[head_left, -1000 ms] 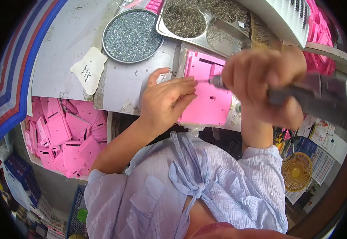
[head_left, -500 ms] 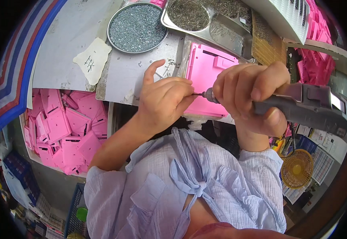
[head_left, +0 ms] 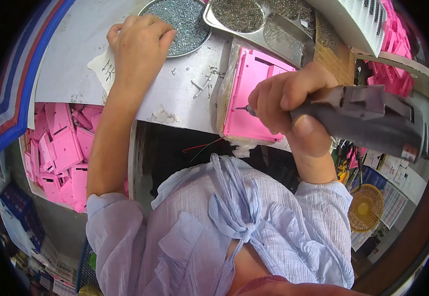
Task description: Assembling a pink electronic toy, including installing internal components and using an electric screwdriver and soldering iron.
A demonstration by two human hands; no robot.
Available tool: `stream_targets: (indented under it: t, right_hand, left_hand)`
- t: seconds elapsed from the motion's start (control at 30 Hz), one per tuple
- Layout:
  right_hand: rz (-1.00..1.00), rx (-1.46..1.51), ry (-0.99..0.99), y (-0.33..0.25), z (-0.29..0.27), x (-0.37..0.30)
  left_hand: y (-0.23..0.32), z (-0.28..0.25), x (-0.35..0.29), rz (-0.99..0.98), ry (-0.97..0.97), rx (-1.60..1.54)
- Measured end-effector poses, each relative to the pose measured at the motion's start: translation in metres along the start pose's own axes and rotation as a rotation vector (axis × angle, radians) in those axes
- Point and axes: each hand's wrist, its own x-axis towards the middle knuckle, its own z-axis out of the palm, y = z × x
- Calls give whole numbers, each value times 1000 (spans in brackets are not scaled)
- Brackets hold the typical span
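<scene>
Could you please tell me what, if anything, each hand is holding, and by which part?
The right hand grips a dark power screwdriver around the front of its body. Whether the left hand holds anything cannot be told.

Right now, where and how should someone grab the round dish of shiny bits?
Probably by the raised rim of the round dish, from the near side, where grey table shows beside it. The metal tray crowds its right, and the left hand hides its near-left part. Pinch that rim and keep it level: the dish looks shallow and holds many shiny bits.
</scene>
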Motion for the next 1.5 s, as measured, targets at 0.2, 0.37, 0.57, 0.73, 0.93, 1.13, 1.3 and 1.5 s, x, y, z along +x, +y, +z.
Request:
stream_targets:
  t: [0.2,0.37,0.57,0.73,0.93,1.13,1.3,1.5]
  right_hand:
    - [24,-330,-108,4,9,-6]
    - [-33,-432,-183,11,3,-10]
    - [-69,-197,-56,-11,11,-2]
    - [-82,-105,23,-15,21,-12]
    - [-53,-73,52,-17,25,-26]
    - [-38,-162,22,-1,26,-45]
    - [-195,-379,-102,16,29,-45]
    - [-240,-293,-115,17,18,-45]
  left_hand:
    - [28,-17,-10,4,-25,-337]
    - [73,-36,-52,65,-99,-598]
    - [99,-37,-80,61,-108,-607]
    - [105,-41,-82,75,-90,-630]
    - [107,-48,-82,162,-153,-625]
    - [99,-45,-66,341,-434,-672]
    - [103,-40,-73,304,-417,-573]
    - [113,-44,-66,274,-437,-605]
